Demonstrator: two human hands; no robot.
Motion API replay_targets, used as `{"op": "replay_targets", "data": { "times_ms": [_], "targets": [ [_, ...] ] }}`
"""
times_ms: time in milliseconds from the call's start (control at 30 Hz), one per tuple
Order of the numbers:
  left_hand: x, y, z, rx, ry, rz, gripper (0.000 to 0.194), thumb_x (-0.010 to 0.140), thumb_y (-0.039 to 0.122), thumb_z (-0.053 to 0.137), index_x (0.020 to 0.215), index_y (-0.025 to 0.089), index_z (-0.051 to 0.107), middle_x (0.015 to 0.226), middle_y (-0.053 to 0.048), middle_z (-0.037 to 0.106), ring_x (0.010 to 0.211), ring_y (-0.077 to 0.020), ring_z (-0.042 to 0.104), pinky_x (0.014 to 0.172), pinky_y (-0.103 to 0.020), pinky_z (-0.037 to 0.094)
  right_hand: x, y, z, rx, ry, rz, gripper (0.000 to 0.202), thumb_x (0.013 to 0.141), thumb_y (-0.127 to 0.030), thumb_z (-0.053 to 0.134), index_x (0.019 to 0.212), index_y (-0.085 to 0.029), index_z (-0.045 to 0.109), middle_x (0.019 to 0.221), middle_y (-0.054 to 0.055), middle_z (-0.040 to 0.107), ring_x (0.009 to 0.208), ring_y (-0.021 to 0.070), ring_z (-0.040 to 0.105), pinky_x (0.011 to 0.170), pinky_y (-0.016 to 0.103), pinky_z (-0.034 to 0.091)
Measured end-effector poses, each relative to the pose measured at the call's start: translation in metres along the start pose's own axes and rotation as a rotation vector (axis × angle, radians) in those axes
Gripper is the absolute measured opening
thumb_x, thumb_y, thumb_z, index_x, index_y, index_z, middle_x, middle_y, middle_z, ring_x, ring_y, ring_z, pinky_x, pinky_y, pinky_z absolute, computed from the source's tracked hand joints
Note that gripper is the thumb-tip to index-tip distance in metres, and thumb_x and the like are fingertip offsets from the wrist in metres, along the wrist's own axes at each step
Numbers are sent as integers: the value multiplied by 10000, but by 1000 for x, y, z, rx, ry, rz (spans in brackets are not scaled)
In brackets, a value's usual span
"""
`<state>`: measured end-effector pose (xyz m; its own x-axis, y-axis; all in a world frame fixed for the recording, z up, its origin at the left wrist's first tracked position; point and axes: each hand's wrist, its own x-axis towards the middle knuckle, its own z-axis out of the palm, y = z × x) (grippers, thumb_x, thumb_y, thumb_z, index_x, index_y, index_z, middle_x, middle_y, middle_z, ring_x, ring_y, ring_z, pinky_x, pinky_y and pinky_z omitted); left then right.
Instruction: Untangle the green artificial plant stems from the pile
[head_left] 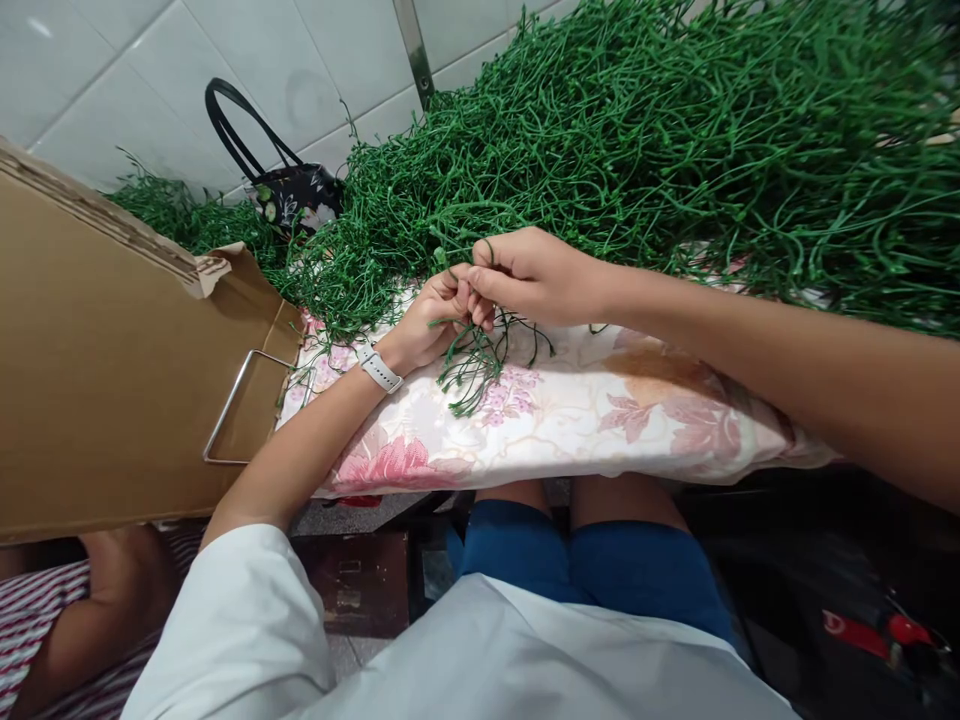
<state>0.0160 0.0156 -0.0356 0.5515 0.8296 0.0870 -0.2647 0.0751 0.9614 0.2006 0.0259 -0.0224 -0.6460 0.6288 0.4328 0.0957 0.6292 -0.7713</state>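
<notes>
A small bunch of thin green stems (pixel 478 372), artificial-looking, hangs down over the flowered tablecloth (pixel 562 400). My left hand (pixel 429 325), with a pale watch strap on its wrist, is closed round the upper part of this bunch. Right against it, my right hand (pixel 538 272) has thumb and forefinger pinched together, and a thin green stem loops by its forefinger. The fingertips of both hands meet, which hides the exact grip. Just behind them rises a big tangled pile of the same green stems (pixel 615 160).
To the left stands a cardboard box (pixel 112 370) with a bent metal wire (pixel 229 400) at its side. A black floral handbag (pixel 300 195) rests among the stems by the tiled wall (pixel 300 70). Another person's arm (pixel 124 600) shows at the lower left.
</notes>
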Motion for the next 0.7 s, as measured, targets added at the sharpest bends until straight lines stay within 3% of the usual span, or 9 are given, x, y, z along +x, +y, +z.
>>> {"op": "replay_targets", "data": {
  "times_ms": [67, 200, 333, 433, 567, 700],
  "targets": [
    [1, -1, 0, 16, 42, -17, 338, 748, 223, 823, 675, 193, 494, 581, 37, 588, 561, -104, 601, 631, -245, 559, 1, 3, -3, -87, -1, 14, 317, 1066, -336, 528, 774, -220, 488, 735, 29, 722, 655, 150, 641, 630, 282, 469],
    [4, -3, 0, 37, 156, -102, 301, 918, 350, 742, 771, 195, 530, 627, 33, 617, 559, -101, 617, 606, -223, 547, 1, 0, -7, -526, -17, 72, 252, 1023, -223, 522, 773, -210, 491, 739, 52, 682, 675, 182, 599, 663, 318, 404],
    [5, -4, 2, 12, 161, -115, 323, 974, 385, 711, 785, 189, 537, 646, 35, 615, 549, -93, 612, 610, -223, 555, 1, -5, -5, -739, 7, 142, 249, 991, -217, 528, 757, -221, 442, 695, 74, 629, 612, 199, 540, 606, 335, 324],
    [4, -4, 4, 44, 119, -117, 372, 999, 419, 680, 755, 184, 526, 617, 39, 583, 544, -88, 606, 581, -208, 537, 2, -3, -5, -663, -23, 104, 230, 957, -199, 559, 755, -217, 450, 679, 71, 647, 627, 199, 592, 614, 317, 358],
    [-2, 0, 8, 98, 92, -119, 383, 994, 426, 693, 756, 186, 512, 617, 47, 556, 564, -79, 616, 584, -188, 527, 2, 3, -11, -343, -106, 64, 181, 962, -158, 539, 797, -206, 483, 710, 29, 709, 653, 173, 665, 650, 284, 447],
    [-5, 4, 9, 41, 45, -146, 369, 1003, 392, 683, 760, 195, 488, 608, 55, 516, 550, -91, 620, 578, -205, 531, 1, 1, -15, -211, -98, 80, 265, 976, -151, 555, 727, -201, 478, 621, -12, 618, 586, 122, 579, 621, 263, 428]
  ]
}}
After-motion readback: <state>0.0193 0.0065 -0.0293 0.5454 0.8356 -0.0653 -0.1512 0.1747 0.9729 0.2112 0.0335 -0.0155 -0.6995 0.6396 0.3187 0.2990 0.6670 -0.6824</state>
